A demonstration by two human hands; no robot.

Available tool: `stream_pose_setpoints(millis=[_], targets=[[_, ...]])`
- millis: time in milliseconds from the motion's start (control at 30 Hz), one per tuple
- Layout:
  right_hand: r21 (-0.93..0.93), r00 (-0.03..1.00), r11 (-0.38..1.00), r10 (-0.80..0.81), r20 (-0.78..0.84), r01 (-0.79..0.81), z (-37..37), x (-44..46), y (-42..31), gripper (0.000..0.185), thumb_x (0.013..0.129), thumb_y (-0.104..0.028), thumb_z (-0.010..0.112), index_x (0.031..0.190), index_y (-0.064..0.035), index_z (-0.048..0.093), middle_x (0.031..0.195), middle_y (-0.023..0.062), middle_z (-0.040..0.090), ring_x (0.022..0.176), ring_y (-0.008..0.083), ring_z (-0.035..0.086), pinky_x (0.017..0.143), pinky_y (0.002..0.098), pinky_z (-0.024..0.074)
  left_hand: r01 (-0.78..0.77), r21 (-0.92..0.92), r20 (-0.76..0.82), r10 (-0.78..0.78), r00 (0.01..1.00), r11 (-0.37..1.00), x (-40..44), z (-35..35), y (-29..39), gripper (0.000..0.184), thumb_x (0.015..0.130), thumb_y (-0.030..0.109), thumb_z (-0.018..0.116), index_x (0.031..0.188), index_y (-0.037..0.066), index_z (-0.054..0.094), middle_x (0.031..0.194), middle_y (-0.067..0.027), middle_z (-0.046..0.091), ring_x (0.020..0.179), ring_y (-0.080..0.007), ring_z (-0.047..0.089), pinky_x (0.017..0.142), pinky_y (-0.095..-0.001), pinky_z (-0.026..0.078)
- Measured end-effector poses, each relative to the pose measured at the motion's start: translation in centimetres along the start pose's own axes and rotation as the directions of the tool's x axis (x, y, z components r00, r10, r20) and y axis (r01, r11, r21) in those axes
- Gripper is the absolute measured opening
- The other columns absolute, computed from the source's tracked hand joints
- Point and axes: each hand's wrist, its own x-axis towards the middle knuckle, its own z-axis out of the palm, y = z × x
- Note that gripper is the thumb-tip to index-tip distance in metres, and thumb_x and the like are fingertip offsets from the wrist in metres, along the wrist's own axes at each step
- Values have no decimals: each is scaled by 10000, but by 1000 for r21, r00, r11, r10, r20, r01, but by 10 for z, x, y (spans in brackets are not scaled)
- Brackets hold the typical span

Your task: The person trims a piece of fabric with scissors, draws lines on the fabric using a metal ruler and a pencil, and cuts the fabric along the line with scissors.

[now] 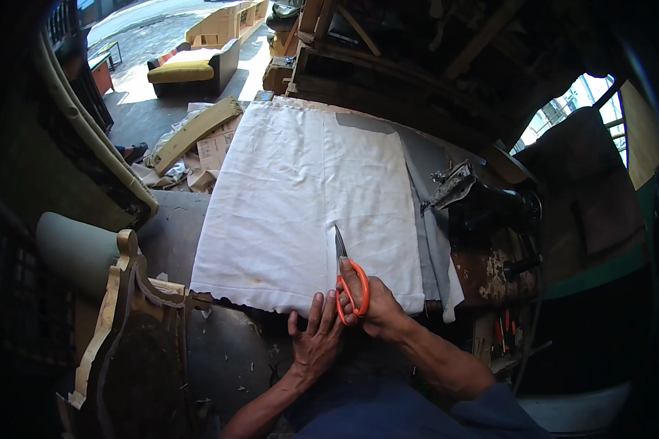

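Observation:
A large white cloth (pixel 271 197) lies spread over the work surface, with a seam or line running down its middle. My right hand (pixel 377 307) is closed round the orange handles of a pair of scissors (pixel 340 245), whose blades point away from me along that line and look nearly closed. Just left of the handles, my left hand (pixel 317 338) rests on the cloth's near edge, its fingers apart and pointing forward. Its fingertips are close to the scissor handles. Grey fabric (pixel 439 252) shows beneath the right side of the white cloth.
A black sewing machine (pixel 483 197) stands to the right of the cloth. At the lower left is a carved wooden frame (pixel 106 314), near a rolled grey-green piece (pixel 77 245). Foam and cardboard (pixel 216 146) lie beyond the cloth, and a yellow-seated sofa (pixel 187 72) stands further off.

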Motion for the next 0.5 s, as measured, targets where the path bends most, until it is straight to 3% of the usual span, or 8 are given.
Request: stream_pose_setpoints(millis=[67, 167, 333, 500], targets=[[55, 999, 998, -7, -54, 10, 5, 2, -4, 605, 975, -644, 578, 934, -40, 574, 684, 8, 530, 528, 89, 497, 493, 239, 447, -17, -11, 14, 17, 1000, 1000, -2, 1, -1, 396, 955, 311, 596, 1340, 223, 613, 1563, -71, 479, 1496, -262, 382, 1164, -609, 132], [75, 1000, 997, -15, 1, 15, 0, 11, -16, 711, 913, -704, 629, 969, 2, 570, 681, 3, 526, 541, 91, 528, 498, 248, 487, -13, 43, 17, 12, 1000, 999, 1, -4, 2, 454, 945, 312, 606, 1391, 225, 588, 1562, -69, 475, 1497, -262, 375, 1166, -609, 132], [-48, 998, 997, -66, -24, 65, -3, 24, -8, 686, 907, -705, 638, 937, -22, 575, 681, 3, 525, 538, 94, 531, 510, 249, 497, -7, 37, 13, 6, 1000, 999, 0, -5, 2, 506, 929, 302, 620, 1425, 221, 564, 1563, -65, 469, 1498, -260, 367, 1164, -608, 133], [72, 1000, 997, -26, -12, 27, -5, 36, -28, 686, 886, -726, 648, 903, -44, 575, 671, 2, 514, 527, 104, 523, 469, 257, 456, 3, 34, 26, -4, 1000, 999, 1, -9, 5, 509, 939, 275, 582, 1445, 239, 547, 1561, -60, 467, 1486, -241, 385, 1158, -604, 142]])
